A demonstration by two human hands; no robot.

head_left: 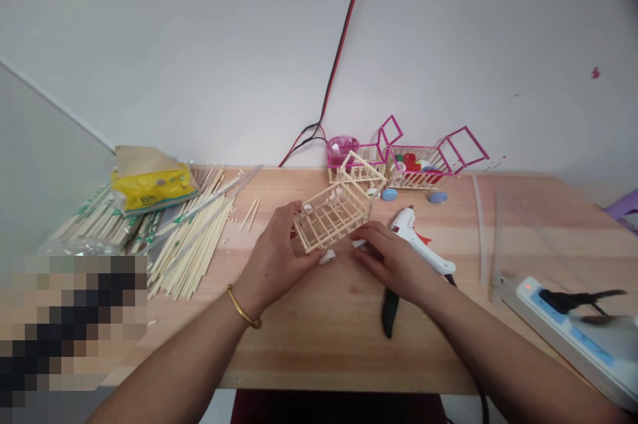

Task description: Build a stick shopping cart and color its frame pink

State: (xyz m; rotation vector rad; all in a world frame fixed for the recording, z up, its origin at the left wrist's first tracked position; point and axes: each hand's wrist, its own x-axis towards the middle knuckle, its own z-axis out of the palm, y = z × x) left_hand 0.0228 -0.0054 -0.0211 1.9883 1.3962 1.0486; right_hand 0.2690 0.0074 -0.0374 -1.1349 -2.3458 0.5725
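A pale wooden table [319, 351] stands against a white wall, with a red and black wire [343, 45] running down to its back edge. The stick basket [333, 214] is at the middle of the table, tilted up on its near edge, a little in front of the pink baskets [423, 165] and a second bare stick frame [359, 170].

The left hand [279, 258] is half closed, with its fingers curled round the basket's near left corner. The right hand [393, 261] has bent fingers whose tips meet the lower right corner, but whether they pinch a stick or only press on it cannot be told. A small white bit [327, 256] lies under the near edge, touching or just beside it.

The glue gun [419, 244] lies just behind the right hand, and its cord leads toward the power strip [573, 324] at the right. Loose sticks [184, 238] and a yellow packet [149, 185] are well to the left.

As I judge it, the work here is steadying the frame. The thin sticks would bend or pop at a joint under a hard squeeze, so a light grip at the corners — where sticks cross — looks safest. Keeping the near edge resting on the table would take the weight. The gun's tip is close to the wrist — worth minding.
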